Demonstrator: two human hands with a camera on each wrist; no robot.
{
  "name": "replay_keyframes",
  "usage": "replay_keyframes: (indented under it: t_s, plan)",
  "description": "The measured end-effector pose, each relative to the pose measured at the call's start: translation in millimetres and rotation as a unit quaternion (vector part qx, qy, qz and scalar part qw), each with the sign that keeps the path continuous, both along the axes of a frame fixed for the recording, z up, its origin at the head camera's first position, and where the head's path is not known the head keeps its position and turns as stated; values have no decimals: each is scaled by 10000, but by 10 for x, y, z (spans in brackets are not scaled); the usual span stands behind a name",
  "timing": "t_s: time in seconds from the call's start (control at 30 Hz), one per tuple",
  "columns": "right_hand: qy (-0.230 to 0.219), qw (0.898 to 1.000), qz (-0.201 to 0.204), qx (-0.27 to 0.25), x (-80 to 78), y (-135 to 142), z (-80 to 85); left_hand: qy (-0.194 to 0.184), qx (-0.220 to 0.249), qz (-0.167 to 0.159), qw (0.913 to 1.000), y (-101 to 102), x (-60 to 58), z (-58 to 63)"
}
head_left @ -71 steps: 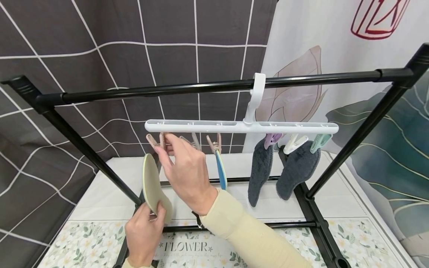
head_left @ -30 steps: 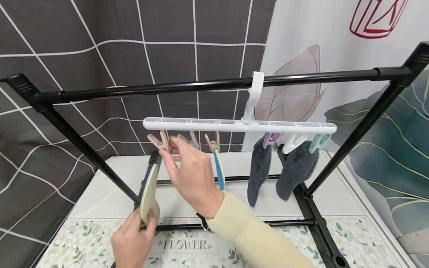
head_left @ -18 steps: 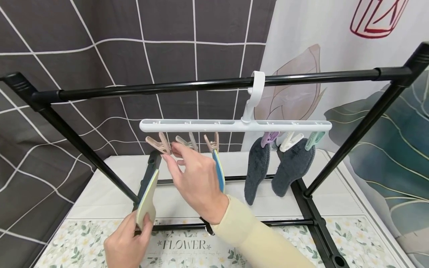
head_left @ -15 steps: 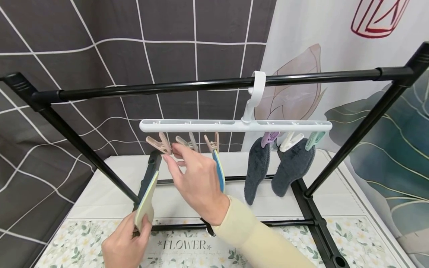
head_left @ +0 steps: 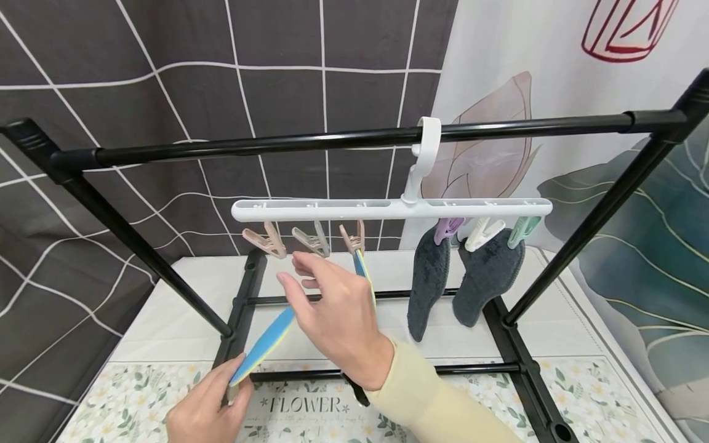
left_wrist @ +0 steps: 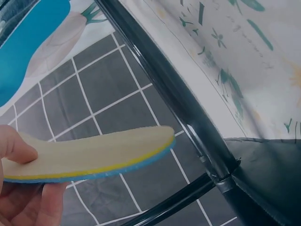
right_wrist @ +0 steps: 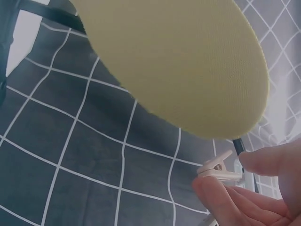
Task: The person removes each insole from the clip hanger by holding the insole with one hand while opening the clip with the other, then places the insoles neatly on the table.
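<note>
My left hand (head_left: 206,403) pinches the end of an insole (head_left: 263,344) with a blue underside, thin yellow edge and cream top. It slants up to the right toward my right hand (head_left: 338,314), whose thumb and fingers stand apart with nothing between them. Just above those fingertips hang a pink clothespin (head_left: 267,239) and a grey clothespin (head_left: 312,239). Another insole (head_left: 361,264) hangs from a further pink clothespin (head_left: 353,236), partly hidden behind my right hand. All hang from a white clip hanger (head_left: 332,210). In the right wrist view, a cream insole face (right_wrist: 188,66) fills the top.
Two dark grey fuzzy insoles (head_left: 428,283) hang on the right from purple, white and green clothespins. A black rack (head_left: 266,145) bears the hanger and frames the space on both sides. Below lies a floral tablecloth (head_left: 149,400); a dark grid-patterned curtain (head_left: 183,111) hangs behind.
My right hand has drawn down and right, away from the left pink clothespin. The insole in my left hand has lowered and turned, showing its blue side instead of cream.
</note>
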State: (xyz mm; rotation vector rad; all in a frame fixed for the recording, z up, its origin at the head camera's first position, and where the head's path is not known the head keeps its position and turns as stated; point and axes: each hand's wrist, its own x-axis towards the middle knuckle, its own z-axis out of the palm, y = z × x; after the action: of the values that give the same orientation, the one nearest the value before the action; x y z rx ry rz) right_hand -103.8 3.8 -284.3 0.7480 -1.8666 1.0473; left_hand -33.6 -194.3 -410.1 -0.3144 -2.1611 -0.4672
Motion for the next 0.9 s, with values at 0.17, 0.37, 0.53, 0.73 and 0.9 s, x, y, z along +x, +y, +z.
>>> replay_keyframes:
  t_s: [0.17, 0.37, 0.53, 0.73, 0.9]
  plan:
    - [-22, 10000, 62, -27, 36, 45, -8, -260, -273, -122, 9992, -7, 56, 14]
    - [-172, 9998, 100, -84, 70, 97, -41, -388, -581, -112, 9975, -6, 117, 14]
    - [-272, 9995, 116, -100, 78, 121, -84, -511, -766, -243, 9955, -21, 175, -31]
    - [-357, 9993, 68, -52, 91, 138, -133, -1030, -1002, -386, 9889, 1, 237, -102]
    - [-395, 9992, 25, -69, 101, 151, -175, -1142, -1151, -361, 9861, 33, 241, -167]
